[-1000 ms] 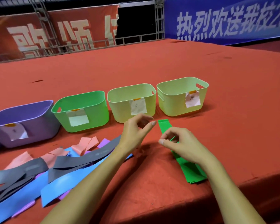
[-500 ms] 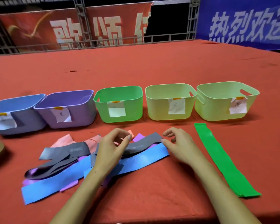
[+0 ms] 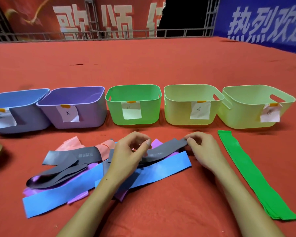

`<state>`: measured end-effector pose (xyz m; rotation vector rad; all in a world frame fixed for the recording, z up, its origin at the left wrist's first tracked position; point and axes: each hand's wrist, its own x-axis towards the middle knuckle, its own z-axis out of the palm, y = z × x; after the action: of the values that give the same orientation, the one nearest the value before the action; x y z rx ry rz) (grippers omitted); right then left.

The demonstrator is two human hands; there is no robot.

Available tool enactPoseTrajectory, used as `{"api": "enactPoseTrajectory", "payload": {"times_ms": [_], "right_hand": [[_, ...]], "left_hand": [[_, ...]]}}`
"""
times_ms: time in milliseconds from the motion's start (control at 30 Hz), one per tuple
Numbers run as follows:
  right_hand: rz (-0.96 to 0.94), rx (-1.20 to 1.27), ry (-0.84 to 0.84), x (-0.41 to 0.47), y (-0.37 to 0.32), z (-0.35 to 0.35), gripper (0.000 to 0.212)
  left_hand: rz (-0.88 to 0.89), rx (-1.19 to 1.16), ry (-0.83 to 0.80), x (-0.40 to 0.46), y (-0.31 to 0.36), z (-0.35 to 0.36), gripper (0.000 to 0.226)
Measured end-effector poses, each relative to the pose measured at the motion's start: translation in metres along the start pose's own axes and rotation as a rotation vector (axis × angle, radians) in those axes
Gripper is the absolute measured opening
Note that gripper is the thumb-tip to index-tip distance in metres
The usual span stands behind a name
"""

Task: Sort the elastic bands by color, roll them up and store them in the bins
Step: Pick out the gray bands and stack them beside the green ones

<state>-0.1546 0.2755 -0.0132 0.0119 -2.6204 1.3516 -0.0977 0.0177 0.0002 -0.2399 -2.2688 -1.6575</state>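
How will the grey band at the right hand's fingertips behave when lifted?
Probably floppy: the grey band is thin and lies draped over the pile. Likely light, since the right hand pinches just its end. It may drag the blue band beneath.

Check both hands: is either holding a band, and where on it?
The right hand pinches the grey band at its far right end. The left hand hovers over its middle, gripping nothing visible.

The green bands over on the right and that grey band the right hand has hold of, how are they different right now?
The green bands lie flat in a neat stack, alone on the red cloth, untouched. The grey band lies curved across the mixed pile, on top of the blue band, its end pinched by the right hand. Both are long flat strips, still unrolled and outside the bins.
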Motion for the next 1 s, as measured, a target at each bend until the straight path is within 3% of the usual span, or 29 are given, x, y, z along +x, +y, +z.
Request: {"api": "enactPoseTrajectory", "payload": {"times_ms": [100,300,400,467,600,767,933,1000], "right_hand": [[-0.119,0.087,0.028,-0.006,-0.010,-0.001,0.014],[-0.309,0.297,-0.057,-0.027,-0.051,0.003,0.029],[-0.356,0.394,-0.198,-0.043,-0.072,0.009,0.045],[-0.355,0.433,-0.246,-0.050,-0.079,0.013,0.046],[-0.334,0.449,-0.239,-0.051,-0.081,0.014,0.035],[-0.206,0.513,-0.122,-0.036,-0.065,0.009,0.014],[-0.078,0.402,-0.028,-0.018,-0.035,0.011,0.010],[-0.059,0.248,0.055,-0.012,-0.022,0.015,0.009]], "left_hand": [[0.006,-0.005,-0.035,0.000,0.001,0.004,0.008],[0.034,0.026,0.003,-0.001,0.004,-0.004,0.002],[0.058,0.016,0.008,0.000,0.007,-0.006,0.025],[0.037,-0.027,-0.027,-0.001,0.009,-0.008,0.033],[0.021,-0.163,-0.014,-0.002,0.011,-0.011,0.007],[0.057,-0.176,0.134,0.002,0.017,-0.021,0.022],[0.079,-0.262,0.264,0.005,0.033,-0.036,0.016],[0.108,-0.290,0.297,0.004,0.044,-0.039,0.016]]}}
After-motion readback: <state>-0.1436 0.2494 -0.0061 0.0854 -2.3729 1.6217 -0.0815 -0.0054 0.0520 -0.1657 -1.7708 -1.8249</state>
